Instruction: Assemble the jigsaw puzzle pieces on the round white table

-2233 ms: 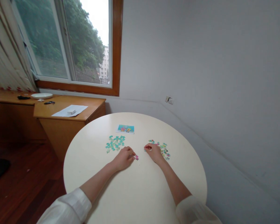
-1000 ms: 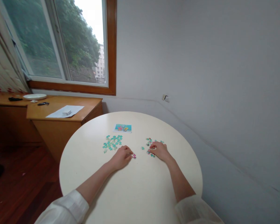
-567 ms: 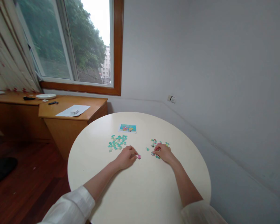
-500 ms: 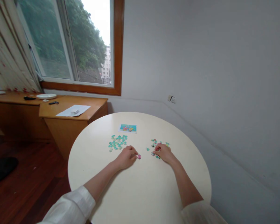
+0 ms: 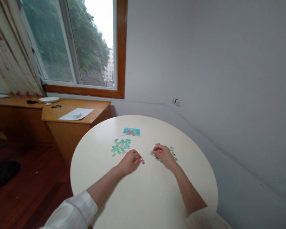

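My left hand (image 5: 130, 161) rests on the round cream table (image 5: 138, 197) with its fingers curled, fingertips touching a small pink puzzle piece (image 5: 142, 161). My right hand (image 5: 163, 153) lies over a scatter of multicoloured puzzle pieces (image 5: 173, 154), fingers bent and pinched among them; what they grip is too small to make out. A cluster of teal puzzle pieces (image 5: 120, 146) lies just beyond my left hand. A small reference picture card (image 5: 132, 131) lies farther back on the table.
A wooden desk (image 5: 69, 119) stands at the left with a white sheet and small box (image 5: 76, 114), a white plate (image 5: 49, 99) and dark small items. A window (image 5: 73, 47) is behind it. Grey walls close the right side; dark wooden floor lies left.
My right hand has shifted slightly left and back over the multicoloured pieces, uncovering several on its right. My left hand has stayed by the pink piece. The camera view swayed a little.
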